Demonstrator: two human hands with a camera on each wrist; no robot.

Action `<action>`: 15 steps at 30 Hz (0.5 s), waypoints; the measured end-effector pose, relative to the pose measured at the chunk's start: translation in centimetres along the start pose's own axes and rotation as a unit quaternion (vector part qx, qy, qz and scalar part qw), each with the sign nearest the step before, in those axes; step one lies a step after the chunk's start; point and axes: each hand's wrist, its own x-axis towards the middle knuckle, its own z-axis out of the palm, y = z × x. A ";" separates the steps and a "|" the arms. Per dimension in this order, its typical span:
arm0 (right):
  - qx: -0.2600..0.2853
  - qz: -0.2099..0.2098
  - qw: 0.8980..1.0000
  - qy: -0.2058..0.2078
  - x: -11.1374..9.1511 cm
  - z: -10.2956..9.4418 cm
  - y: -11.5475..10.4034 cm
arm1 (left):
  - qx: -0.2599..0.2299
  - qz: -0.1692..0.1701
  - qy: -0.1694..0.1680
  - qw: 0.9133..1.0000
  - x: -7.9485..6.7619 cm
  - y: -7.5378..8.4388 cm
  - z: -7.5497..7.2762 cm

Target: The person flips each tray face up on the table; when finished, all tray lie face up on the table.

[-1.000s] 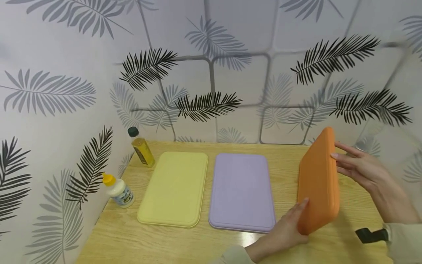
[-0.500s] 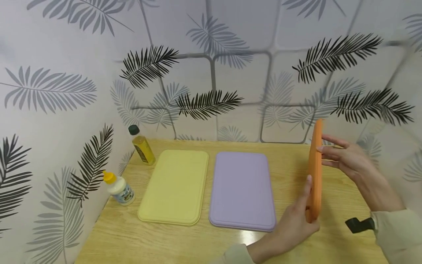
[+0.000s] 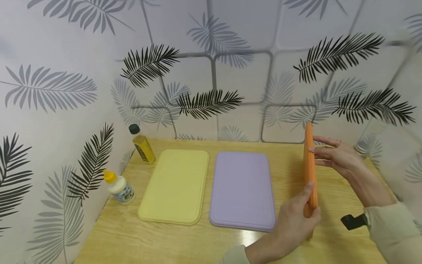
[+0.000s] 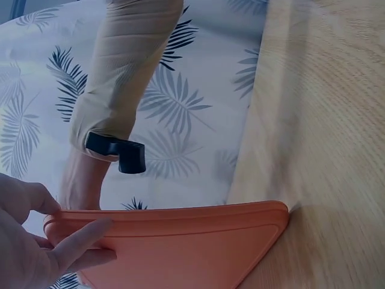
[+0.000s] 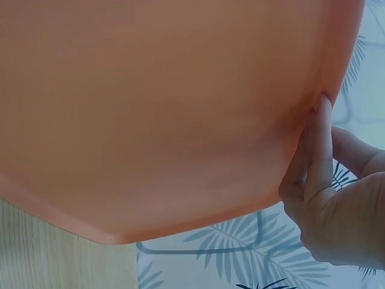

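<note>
A shallow orange tray (image 3: 310, 172) stands on edge at the right of the table, seen nearly edge-on from the head. My left hand (image 3: 291, 225) pinches its near edge, thumb on one side and fingers on the other, as the left wrist view confirms. At the upper far edge, my right hand (image 3: 344, 156) grips the rim between fingers and thumb. The tray's hollow side (image 5: 168, 120) faces the right wrist camera. One corner meets or nearly meets the tabletop in the left wrist view. A lavender tray-like piece (image 3: 242, 189) lies flat left of the hands.
A similar yellow piece (image 3: 174, 187) lies left of the lavender one. At the far left stand an oil-like yellow bottle (image 3: 145, 149) and a white bottle with a yellow cap (image 3: 121, 189). A clear container (image 3: 366, 143) stands at the back right, near the patterned wall (image 3: 237, 84).
The orange tray has shifted left and turned from showing its broad face to nearly edge-on. My right hand has moved left with it, while my left hand keeps its hold.
</note>
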 end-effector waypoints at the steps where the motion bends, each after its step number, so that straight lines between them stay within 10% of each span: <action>1: 0.002 -0.001 1.000 0.000 0.1 0.1 0.1 | 0.000 -0.003 0.003 1.000 0.1 0.0 -0.2; 9: -0.130 -0.003 0.991 -0.009 0.4 0.0 2.4 | -0.031 -0.056 0.033 0.997 -0.3 -1.1 -0.6; 12: -0.290 -0.020 0.957 0.022 0.4 -1.4 5.2 | -0.119 -0.119 0.052 0.984 -0.2 -2.4 -0.7; 15: -0.410 -0.025 0.909 0.073 -0.1 -3.6 8.4 | -0.242 -0.187 0.065 0.950 0.0 -3.6 -1.1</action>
